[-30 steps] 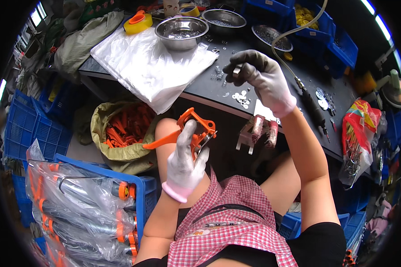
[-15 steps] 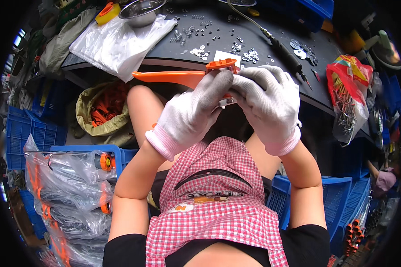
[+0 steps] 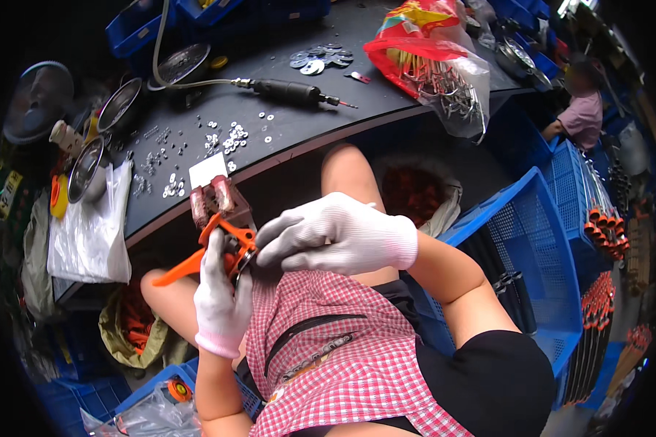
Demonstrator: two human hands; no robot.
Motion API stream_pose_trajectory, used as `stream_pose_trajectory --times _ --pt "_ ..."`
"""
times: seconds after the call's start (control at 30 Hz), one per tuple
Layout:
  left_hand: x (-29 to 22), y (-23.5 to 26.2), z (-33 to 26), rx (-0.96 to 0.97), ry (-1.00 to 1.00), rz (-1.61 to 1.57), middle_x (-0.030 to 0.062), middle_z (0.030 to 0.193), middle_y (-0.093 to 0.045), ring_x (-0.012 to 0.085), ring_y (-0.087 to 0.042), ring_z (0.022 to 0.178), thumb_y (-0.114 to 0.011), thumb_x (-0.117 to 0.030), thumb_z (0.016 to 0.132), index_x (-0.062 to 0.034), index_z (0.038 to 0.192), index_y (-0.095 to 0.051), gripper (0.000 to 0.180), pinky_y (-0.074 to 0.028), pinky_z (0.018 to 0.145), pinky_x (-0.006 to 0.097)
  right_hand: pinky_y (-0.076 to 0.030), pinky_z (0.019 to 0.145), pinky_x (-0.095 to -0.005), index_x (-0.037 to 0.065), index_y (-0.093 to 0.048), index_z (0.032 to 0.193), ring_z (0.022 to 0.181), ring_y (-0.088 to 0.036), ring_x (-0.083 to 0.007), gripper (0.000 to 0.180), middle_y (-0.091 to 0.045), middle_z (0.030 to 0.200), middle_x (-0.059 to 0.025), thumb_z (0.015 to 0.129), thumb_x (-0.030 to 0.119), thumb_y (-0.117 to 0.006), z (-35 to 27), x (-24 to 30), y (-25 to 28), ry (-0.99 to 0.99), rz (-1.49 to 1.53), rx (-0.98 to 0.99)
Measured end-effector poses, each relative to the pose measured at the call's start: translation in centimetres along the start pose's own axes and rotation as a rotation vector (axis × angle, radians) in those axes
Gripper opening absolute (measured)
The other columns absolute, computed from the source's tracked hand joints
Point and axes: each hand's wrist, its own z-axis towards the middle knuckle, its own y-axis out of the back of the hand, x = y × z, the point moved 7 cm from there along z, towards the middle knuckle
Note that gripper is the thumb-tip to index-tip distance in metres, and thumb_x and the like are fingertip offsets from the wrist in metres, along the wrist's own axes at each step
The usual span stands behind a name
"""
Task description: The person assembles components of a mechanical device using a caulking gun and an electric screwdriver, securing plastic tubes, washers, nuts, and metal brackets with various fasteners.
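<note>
My left hand [image 3: 224,295], in a white glove with grey fingertips, grips an orange plastic handle [image 3: 233,237] with a long arm pointing down to the left. A round metal piece [image 3: 246,258] shows on its right side. My right hand [image 3: 335,234], gloved alike, is just right of the handle, fingers stretched and slightly bent, with nothing visible in them. Whether its fingertips touch the handle I cannot tell. Directly beyond the handle, at the table's front edge, is a metal fixture [image 3: 222,197] with two worn reddish blocks. A white square card [image 3: 208,171] lies behind it.
On the dark table [image 3: 299,138] lie a corded screwdriver [image 3: 288,91], small washers [image 3: 235,137], larger discs [image 3: 313,65] and metal bowls [image 3: 120,104]. A red-and-clear bag of metal rods [image 3: 444,80] overhangs the right edge. Blue crates [image 3: 517,247] flank me; another person [image 3: 583,109] sits far right.
My view has swung right. Both hands were on the handle; now my right hand's grip has opened and it has drawn to the right, while my left hand keeps the handle, now tilted.
</note>
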Motion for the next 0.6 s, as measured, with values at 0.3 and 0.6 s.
stream_pose_trajectory --times 0.3,0.6 --pt "6.9 -0.8 -4.6 -0.171 0.470 -0.532 0.0132 0.124 -0.054 0.0186 -0.059 0.109 -0.055 0.011 0.084 0.0039 0.136 -0.041 0.054 -0.047 0.096 0.031 -0.053 0.073 -0.0347 0.002 -0.063 0.112 0.079 -0.069 -0.0249 0.030 -0.069 0.086 -0.0141 0.089 0.021 -0.062 -13.9 -19.1 29.2 -0.690 -0.572 -1.114" --pt "6.1 -2.6 -2.6 -0.110 0.438 -0.639 0.0119 0.124 -0.054 0.0166 -0.059 0.105 -0.057 0.012 0.084 0.0024 0.136 -0.040 0.056 -0.046 0.096 0.029 -0.050 0.085 -0.0325 0.002 -0.067 0.112 0.090 -0.068 -0.0211 0.042 -0.072 0.097 -0.0130 0.086 0.035 -0.066 -12.6 -20.9 30.3 -0.883 -0.564 -0.752"
